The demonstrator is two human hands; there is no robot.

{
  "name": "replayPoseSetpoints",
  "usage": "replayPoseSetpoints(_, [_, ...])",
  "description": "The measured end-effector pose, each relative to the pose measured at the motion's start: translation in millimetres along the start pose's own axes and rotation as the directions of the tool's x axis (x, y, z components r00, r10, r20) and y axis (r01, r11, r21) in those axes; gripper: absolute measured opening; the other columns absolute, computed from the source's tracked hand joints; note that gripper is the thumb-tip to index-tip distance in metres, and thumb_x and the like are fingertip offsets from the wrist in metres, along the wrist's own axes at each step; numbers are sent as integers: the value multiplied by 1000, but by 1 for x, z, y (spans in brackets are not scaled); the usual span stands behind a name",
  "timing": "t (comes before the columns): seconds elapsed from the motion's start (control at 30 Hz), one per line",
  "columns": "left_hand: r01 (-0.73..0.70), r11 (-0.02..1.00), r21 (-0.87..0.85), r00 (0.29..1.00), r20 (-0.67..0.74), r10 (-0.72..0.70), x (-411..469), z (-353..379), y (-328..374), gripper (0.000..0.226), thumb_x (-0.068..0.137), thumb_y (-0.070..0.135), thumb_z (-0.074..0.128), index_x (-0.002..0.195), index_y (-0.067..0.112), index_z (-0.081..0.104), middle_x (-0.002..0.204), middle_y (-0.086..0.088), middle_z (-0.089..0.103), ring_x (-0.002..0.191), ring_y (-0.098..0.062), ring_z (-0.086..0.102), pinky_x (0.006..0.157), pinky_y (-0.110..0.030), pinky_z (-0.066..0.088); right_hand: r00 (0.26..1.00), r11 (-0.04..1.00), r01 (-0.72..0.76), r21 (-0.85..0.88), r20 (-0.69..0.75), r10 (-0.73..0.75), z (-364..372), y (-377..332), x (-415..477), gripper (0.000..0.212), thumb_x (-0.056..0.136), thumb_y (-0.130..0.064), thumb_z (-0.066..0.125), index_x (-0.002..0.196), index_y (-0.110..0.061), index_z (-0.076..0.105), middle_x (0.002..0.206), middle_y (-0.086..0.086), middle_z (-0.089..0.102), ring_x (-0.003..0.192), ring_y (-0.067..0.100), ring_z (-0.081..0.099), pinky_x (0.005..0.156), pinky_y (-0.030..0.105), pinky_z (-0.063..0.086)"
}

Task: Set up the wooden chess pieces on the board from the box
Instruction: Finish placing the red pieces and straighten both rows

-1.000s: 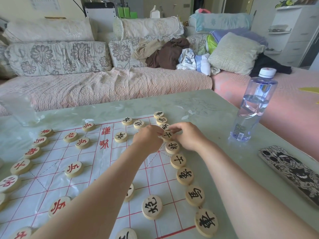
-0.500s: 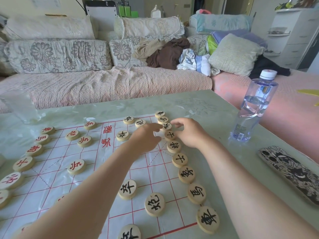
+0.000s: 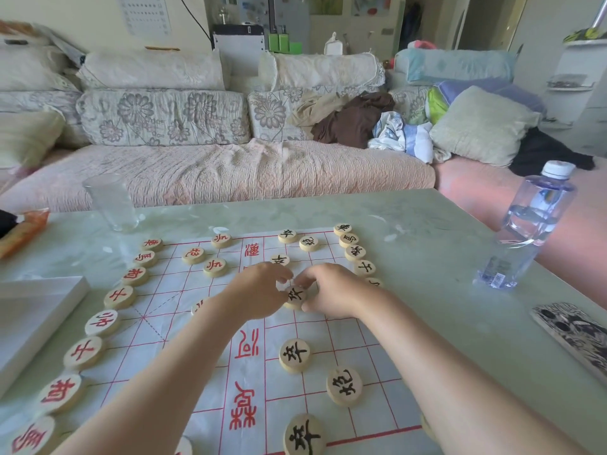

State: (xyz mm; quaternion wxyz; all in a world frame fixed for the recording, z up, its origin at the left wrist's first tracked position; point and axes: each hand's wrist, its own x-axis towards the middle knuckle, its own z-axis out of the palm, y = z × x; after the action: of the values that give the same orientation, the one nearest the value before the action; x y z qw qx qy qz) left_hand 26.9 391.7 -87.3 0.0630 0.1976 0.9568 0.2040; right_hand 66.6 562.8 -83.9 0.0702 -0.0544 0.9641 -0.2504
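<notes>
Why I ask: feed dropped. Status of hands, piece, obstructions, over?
Left hand, right hand both pinching one black-marked wooden piece, flat on paper board. Another black piece just beyond fingertips.

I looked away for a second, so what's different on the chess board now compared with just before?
Both hands left the row of black-lettered pieces along the right edge of the board and moved inward. The left hand and right hand now pinch one black-lettered piece between them. Everything else, including the water bottle and glass, stayed put.
</notes>
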Motion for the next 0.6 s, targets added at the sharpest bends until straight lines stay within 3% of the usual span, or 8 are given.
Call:
replayPoseSetpoints(0.13, [-57,997,47,998,14,56,-6,2,-2,52,79,33,72,129,30,57,119,13,63,105,-12,60,90,-30,49,1000,1000,4,28,-21,-3,4,-6,2,31,81,-42,73,111,-34,68,108,-12,66,94,12,63,70,24,51])
replayPoseSetpoints(0.33, [-67,997,-38,998,-6,67,-9,7,-6,58,75,29,80,128,25,57,114,8,65,99,-16,61,87,-35,52,1000,999,-15,28,-19,16,6,-10,3,47,74,-48,80,115,-32,65,108,-13,65,95,10,61,63,19,46])
replayPoseSetpoints(0.5, [-85,995,-50,996,-2,85,-10,7,-11,64,76,29,79,134,23,52,115,8,64,97,-13,59,84,-29,50,999,999,-36,-21,-26,35,7,-11,4,53,71,-49,81,117,-30,64,106,-10,65,94,12,61,72,24,50])
replayPoseSetpoints(0.6, [-94,994,-64,996,1,94,-9,6,-12,67,77,28,78,137,25,49,117,8,63,93,-10,55,80,-23,47,999,998,-44,-37,-34,42,10,-9,6,54,69,-53,81,115,-30,65,103,-11,64,91,11,60,70,23,46])
